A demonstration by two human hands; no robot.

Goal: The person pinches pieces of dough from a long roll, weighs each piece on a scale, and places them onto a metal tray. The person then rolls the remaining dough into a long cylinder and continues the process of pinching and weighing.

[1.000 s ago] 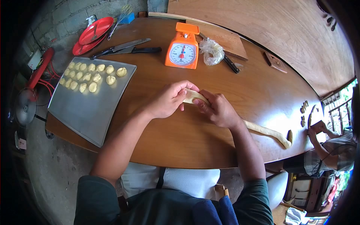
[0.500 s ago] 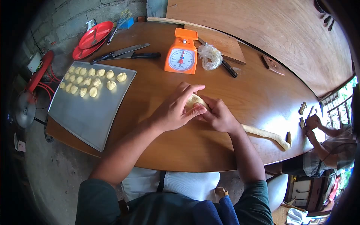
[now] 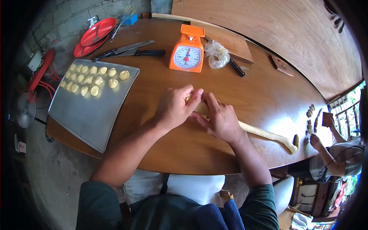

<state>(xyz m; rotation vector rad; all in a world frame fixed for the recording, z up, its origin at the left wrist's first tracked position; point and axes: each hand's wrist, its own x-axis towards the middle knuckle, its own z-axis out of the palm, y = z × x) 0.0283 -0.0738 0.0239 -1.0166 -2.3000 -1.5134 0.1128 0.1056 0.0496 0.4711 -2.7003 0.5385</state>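
Observation:
Over the middle of the wooden table, my left hand (image 3: 175,106) is closed around pale yellow dough (image 3: 188,98), of which only a bit shows by the thumb. Close against it, my right hand (image 3: 222,119) grips the dough with bent fingers and thumb. Pale dough (image 3: 202,109) shows in the gap between both hands. A long dough rope (image 3: 266,134) runs along the table rightward from beneath my right hand; whether it joins the held dough is hidden. At left, a metal tray (image 3: 90,119) bears several small dough balls (image 3: 94,90) in rows.
An orange kitchen scale (image 3: 187,57) stands ahead, beside a plastic bag (image 3: 217,55) and a black-handled knife (image 3: 237,68). Two more knives (image 3: 132,50) lie behind the tray, near red plates (image 3: 97,32). At far right, a co-worker's hands (image 3: 317,142) are near dough pieces and a brown block.
My left fingers have curled in around the dough, and my right hand has turned with its back upward. The co-worker's hands have moved apart, one lifting the brown block.

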